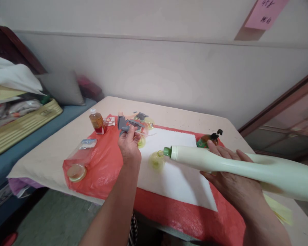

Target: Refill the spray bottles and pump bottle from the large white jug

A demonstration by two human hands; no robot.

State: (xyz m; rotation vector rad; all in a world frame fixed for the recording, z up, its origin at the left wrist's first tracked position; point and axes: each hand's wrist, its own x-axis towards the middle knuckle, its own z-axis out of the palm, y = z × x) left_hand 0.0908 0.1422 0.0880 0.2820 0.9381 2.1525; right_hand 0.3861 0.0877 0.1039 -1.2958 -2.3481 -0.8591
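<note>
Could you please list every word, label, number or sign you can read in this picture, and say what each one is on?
No text here can be read with certainty.
Pink paper note on the wall: dark handwritten marks, too blurred to read.
Small amber bottle: red label, too small.
Clear lying bottle: bluish label, blurred.
Small packet beside the amber bottle: print illegible.
Pale green bottle in the right hand: no print visible.

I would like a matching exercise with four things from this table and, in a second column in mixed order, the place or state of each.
Things:
1. large pale green bottle
2. grey spray trigger
3. small amber bottle with white cap
4. small yellowish bottle

Places or states:
A. stands upright at the far left of the red plastic sheet
B. held tilted in the right hand
C. on the white sheet, under the big bottle's green spout
D. gripped in the left hand

Pairs: 1-B, 2-D, 3-A, 4-C
</note>
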